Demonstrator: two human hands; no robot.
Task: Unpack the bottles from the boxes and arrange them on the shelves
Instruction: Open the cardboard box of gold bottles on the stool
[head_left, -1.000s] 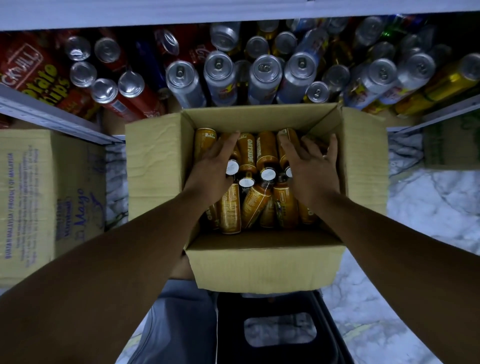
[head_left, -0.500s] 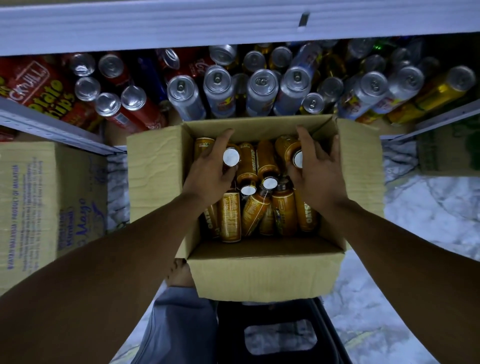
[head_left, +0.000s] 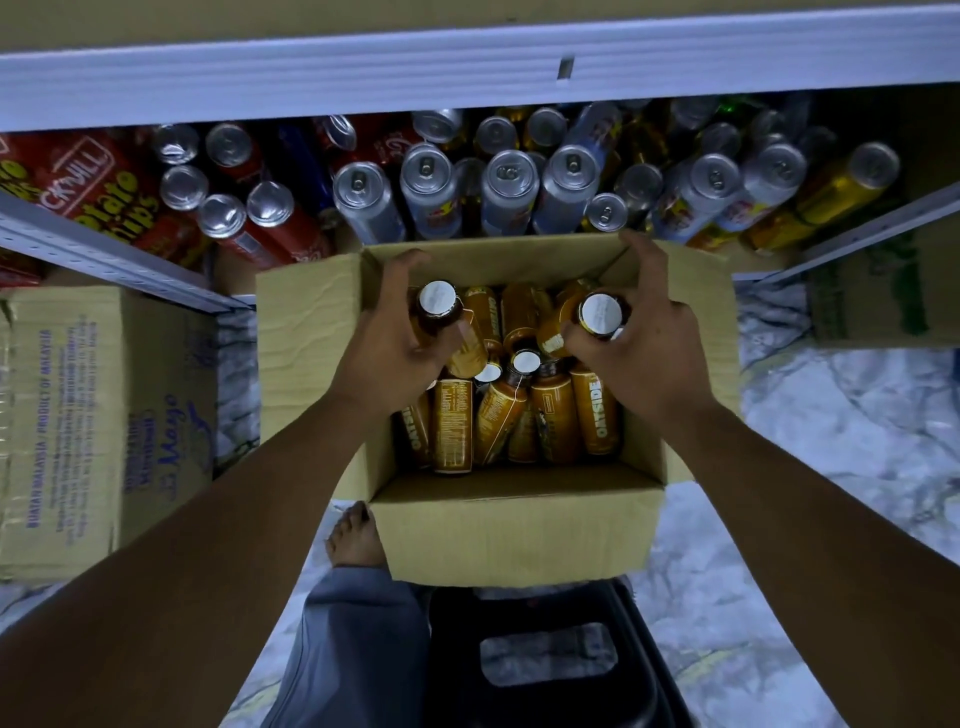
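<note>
An open cardboard box (head_left: 514, 525) stands on the floor below me, holding several orange-labelled bottles (head_left: 553, 415) with white caps. My left hand (head_left: 389, 348) grips one bottle (head_left: 436, 306) by its neck, raised upright above the others. In my right hand (head_left: 644, 353) is a second bottle (head_left: 600, 314), also lifted with its cap facing me. Both hands are over the box's far half. Beyond the box, the low shelf (head_left: 467, 83) is crowded with drink cans (head_left: 509, 192).
A closed printed carton (head_left: 98, 426) sits at the left, another carton (head_left: 883, 296) at the right. Red chip canisters (head_left: 88, 192) fill the shelf's left end. A black stool (head_left: 545, 660) and my bare foot (head_left: 356, 535) are near the box, on marble-patterned floor (head_left: 831, 467).
Both hands went from resting flat on the bottles to closing on one each and lifting them up out of the pile. The view tilted up slightly.
</note>
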